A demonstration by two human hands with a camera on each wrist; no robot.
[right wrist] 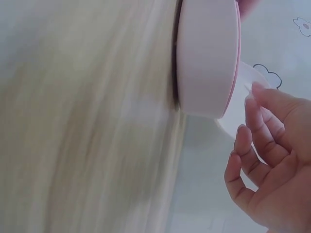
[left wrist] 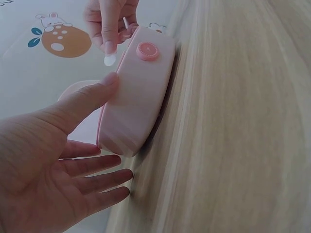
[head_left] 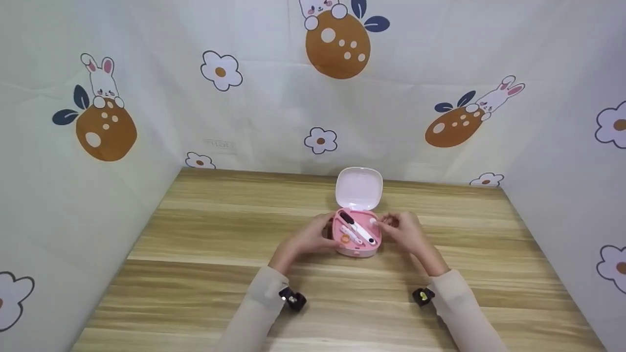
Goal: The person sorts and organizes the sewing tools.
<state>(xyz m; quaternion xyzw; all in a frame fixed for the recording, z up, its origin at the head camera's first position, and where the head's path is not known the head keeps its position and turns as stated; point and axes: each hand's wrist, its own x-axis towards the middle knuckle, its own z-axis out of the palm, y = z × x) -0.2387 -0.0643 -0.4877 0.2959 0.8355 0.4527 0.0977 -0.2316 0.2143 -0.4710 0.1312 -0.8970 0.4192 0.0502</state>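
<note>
On the table stands a pink box (head_left: 368, 253) with its lid (head_left: 359, 188) raised at the back. My left hand (head_left: 310, 233) holds its left side, the thumb at the front corner and the fingers along the side; the left wrist view shows that thumb against the pale wall. Over the box's right edge, my right hand (head_left: 403, 230) pinches a small round white piece (left wrist: 110, 59) between thumb and forefinger. Inside the box lie a white tool with a black end (head_left: 363, 232), a smaller white-and-pink piece (head_left: 350, 234) and an orange ring (head_left: 345, 239).
The wood-grain table (head_left: 220, 293) runs up to a printed cloth wall (head_left: 274, 107) behind the box, with cloth on both sides too. A round pink clasp (left wrist: 147, 51) sticks out of the box's front. Small black cameras hang at both cuffs.
</note>
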